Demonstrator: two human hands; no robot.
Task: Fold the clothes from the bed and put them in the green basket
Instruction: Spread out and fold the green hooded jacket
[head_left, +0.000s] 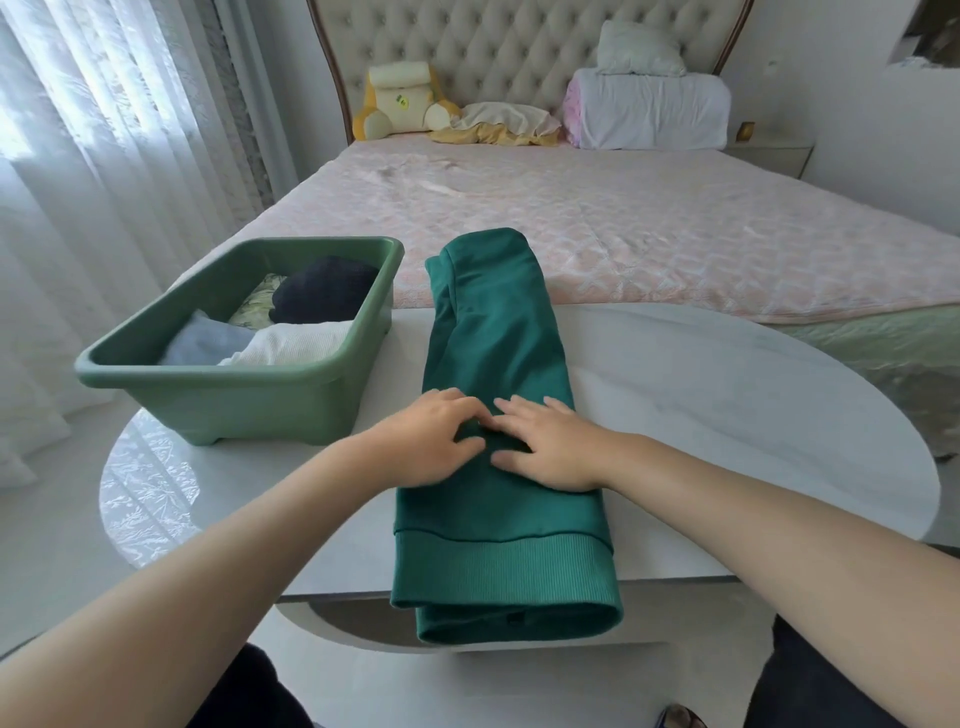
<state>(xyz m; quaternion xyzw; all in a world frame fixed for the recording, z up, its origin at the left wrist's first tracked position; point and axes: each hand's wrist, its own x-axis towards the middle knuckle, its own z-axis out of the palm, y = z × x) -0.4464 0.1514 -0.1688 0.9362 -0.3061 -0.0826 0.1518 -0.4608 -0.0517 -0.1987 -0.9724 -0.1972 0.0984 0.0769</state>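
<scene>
The left arm (208, 571) and the right arm (779, 519) are reaching up from the bottom of the frame, closest to the camera. The pink bed (623, 223) is filling the upper half. The white table (727, 395) is standing in the middle of the frame, right in front of the bed.

The green sweater (498, 332) is lying long and narrow down the middle of the table. Its sides are folded in and its ribbed end is hanging over the near edge. I think it is lying flat like that so it can be folded one more time.

The green basket (208, 371) is sitting just left of the sweater, so the carry is looking short. A dark top (322, 288), a white one (296, 343) and a blue one (208, 340) are lying inside it.

The left hand (431, 441) and the right hand (550, 447) are resting side by side on the middle of the sweater. The fingers (524, 410) are lying spread apart, pressing the cloth flat and not grabbing it. The sweater is lying under the fingers, not between them.
</scene>
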